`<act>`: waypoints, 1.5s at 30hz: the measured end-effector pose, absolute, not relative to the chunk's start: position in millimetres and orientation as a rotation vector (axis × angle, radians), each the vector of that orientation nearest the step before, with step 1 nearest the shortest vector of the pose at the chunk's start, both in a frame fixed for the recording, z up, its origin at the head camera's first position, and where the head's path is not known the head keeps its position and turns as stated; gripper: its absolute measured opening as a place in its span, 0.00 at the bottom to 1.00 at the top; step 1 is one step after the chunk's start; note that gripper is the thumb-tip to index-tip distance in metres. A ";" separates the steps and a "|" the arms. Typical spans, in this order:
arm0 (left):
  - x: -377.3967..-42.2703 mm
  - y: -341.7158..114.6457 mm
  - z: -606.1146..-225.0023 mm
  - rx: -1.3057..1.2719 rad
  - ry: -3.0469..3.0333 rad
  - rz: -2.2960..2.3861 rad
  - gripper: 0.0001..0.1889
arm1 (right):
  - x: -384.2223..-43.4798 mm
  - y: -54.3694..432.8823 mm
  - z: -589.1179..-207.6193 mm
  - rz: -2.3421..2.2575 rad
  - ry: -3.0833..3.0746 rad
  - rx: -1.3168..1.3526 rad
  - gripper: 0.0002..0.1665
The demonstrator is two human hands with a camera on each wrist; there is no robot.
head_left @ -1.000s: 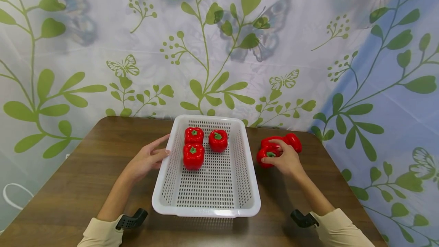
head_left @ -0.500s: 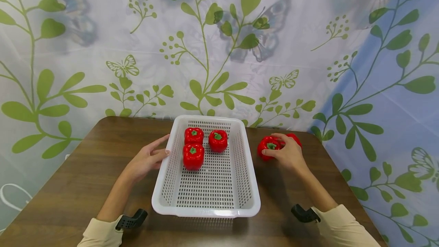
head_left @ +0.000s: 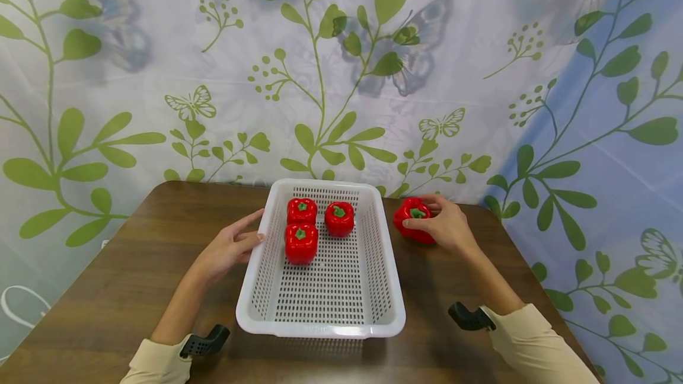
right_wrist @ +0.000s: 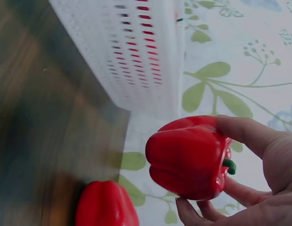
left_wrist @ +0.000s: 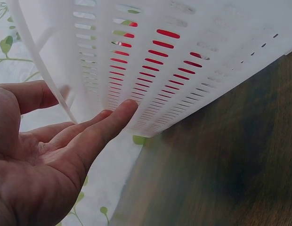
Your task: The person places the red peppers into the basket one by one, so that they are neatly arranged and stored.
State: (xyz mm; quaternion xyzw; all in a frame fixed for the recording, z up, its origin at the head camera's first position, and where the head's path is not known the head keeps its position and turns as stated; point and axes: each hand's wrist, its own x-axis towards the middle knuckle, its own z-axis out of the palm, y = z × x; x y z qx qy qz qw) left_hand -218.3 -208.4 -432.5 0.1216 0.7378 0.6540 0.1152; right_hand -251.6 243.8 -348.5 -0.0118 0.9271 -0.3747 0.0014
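Observation:
My right hand (head_left: pixel 450 224) grips a red bell pepper (right_wrist: pixel 190 157) with a green stem, thumb and fingers around its stem end. In the right wrist view the pepper is above the table, beside the basket's outer wall and apart from it. Another red pepper (right_wrist: pixel 107 205) is lower down in that view; the hand largely hides that area in the head view. My left hand (head_left: pixel 225 250) rests at the left rim of the white perforated basket (head_left: pixel 320 329). Its fairly straight fingers (left_wrist: pixel 106 125) touch the outer wall, and the thumb is at the rim.
Three red peppers, one at the front (head_left: pixel 301 245), one behind it (head_left: pixel 302 211) and one to the right (head_left: pixel 339 219), stand inside the basket's back half. The brown wooden table (head_left: pixel 144 242) meets a leaf-patterned curtain (head_left: pixel 224 76) at its back edge.
My right hand has picked up a red pepper from the group on the right and shifted it back, then left toward the basket. The left hand and basket have stayed in place.

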 end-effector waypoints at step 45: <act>-220.0 -210.4 -433.3 0.363 2.159 1.919 0.37 | -258.9 182.2 -338.8 -1.267 2.845 -0.377 0.45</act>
